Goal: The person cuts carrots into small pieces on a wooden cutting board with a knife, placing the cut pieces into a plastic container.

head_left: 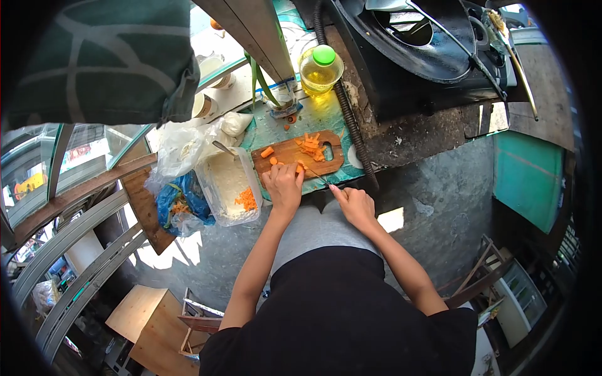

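Observation:
A wooden cutting board point(260, 164) lies on the green table cover. My left hand point(283, 189) rests on its near edge, fingers curled down on a carrot piece point(300, 167). My right hand point(354, 205) is closed around the handle of a knife point(320, 178), whose thin blade points toward the carrot under my left fingers. Cut carrot sticks point(311, 146) are heaped near the board's handle hole, and a short carrot chunk point(267, 152) lies at its left. Left of the board stands a plastic container point(219, 172) with a pale mixture, diced carrot and a utensil handle.
A jar of yellow oil point(318, 78) with a green lid stands behind the board. At the right are a black stove point(401, 94) and a ribbed hose point(348, 119). A blue plastic bag point(185, 202) with peelings lies left of the container, below a clear bag point(179, 150).

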Action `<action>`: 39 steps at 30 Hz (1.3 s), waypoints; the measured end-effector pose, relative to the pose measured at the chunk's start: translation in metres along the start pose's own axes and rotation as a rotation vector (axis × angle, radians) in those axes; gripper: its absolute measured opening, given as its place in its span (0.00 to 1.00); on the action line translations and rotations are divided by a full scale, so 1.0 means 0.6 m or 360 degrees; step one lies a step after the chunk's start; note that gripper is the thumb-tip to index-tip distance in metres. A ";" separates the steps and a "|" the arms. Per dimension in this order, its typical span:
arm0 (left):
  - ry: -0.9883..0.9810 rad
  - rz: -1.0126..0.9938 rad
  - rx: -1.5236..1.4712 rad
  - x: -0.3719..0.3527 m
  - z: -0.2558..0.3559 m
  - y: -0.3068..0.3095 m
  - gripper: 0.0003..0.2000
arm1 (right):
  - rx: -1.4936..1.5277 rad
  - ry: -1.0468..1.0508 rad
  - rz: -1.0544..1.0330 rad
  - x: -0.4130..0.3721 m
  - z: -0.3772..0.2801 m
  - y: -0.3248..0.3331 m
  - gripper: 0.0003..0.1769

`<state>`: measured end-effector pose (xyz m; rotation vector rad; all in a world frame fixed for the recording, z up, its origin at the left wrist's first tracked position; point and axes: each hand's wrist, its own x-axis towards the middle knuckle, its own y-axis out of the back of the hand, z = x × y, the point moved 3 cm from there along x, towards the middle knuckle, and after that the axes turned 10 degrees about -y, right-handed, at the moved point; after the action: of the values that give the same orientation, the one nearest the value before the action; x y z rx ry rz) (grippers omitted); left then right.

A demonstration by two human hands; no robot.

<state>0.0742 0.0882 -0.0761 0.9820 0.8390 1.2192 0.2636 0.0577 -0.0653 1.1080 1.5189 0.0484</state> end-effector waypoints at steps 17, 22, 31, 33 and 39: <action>0.0160 -0.0068 -0.0039 0.007 0.007 -0.004 0.08 | -0.0207 0.0320 0.0333 0.025 -0.021 -0.021 0.33; 0.0138 -0.0061 -0.0058 0.010 0.002 -0.006 0.08 | -0.0266 0.0247 0.0248 0.030 -0.016 -0.015 0.34; 0.0106 -0.0074 -0.0107 0.013 -0.002 -0.002 0.11 | 0.0073 0.0013 -0.0042 0.055 0.032 -0.049 0.37; 0.0124 -0.0087 -0.0123 0.012 -0.002 -0.001 0.12 | 0.0493 -0.0541 -0.0850 0.065 0.041 -0.057 0.38; 0.0234 -0.0084 -0.0136 0.010 0.007 0.014 0.13 | 0.0088 -0.0045 -0.0032 0.028 0.007 -0.007 0.36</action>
<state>0.0762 0.0938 -0.0669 0.8041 0.9147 1.2825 0.2666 0.0640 -0.0814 1.1330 1.5136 -0.0233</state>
